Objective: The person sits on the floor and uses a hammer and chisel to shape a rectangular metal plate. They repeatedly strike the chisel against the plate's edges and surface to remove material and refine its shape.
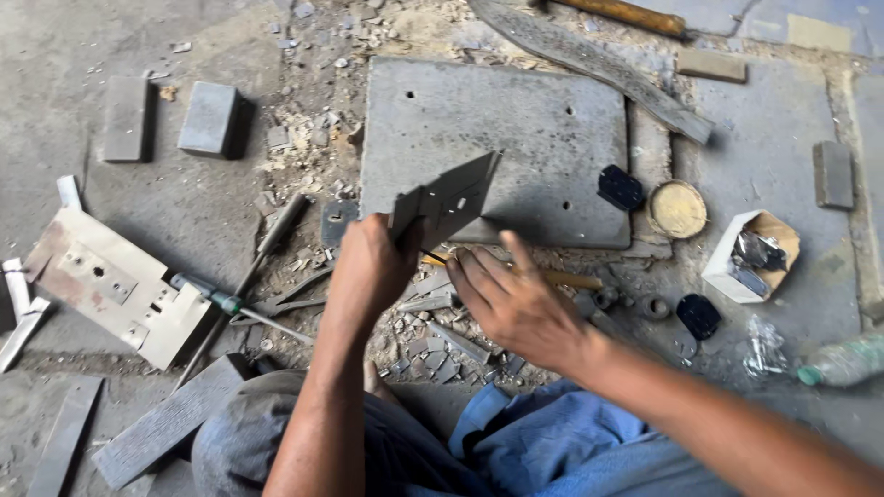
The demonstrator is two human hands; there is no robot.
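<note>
Clamped between thumb and fingers of the left hand (373,262), a thin grey sheet-metal piece (448,198) with notched edges is held tilted above the floor, over the near edge of a large grey slab (516,120). Just right of it, the right hand (516,304) hovers with fingers spread and slightly curled, gripping nothing; its fingertips lie close below the metal piece without touching it. Under the right hand, a yellow-handled tool (562,278) lies among small metal offcuts (433,345). Right of the hands, a small white cardboard box (750,256) with a brown inside stands open and tilted; it contains dark, shiny metal bits. Beside it, near the slab's right corner, a round yellowish lid (677,209) lies flat, with one black oval pad (621,187) on the slab and another (699,316) on the floor. At the far right edge, a clear plastic bottle (843,362) with a green cap lies on its side, next to a crumpled clear wrapper (764,348). Left of the hands, a green-handled screwdriver (235,306) and a pale metal plate (115,285) with holes rest on the concrete floor (184,202).
</note>
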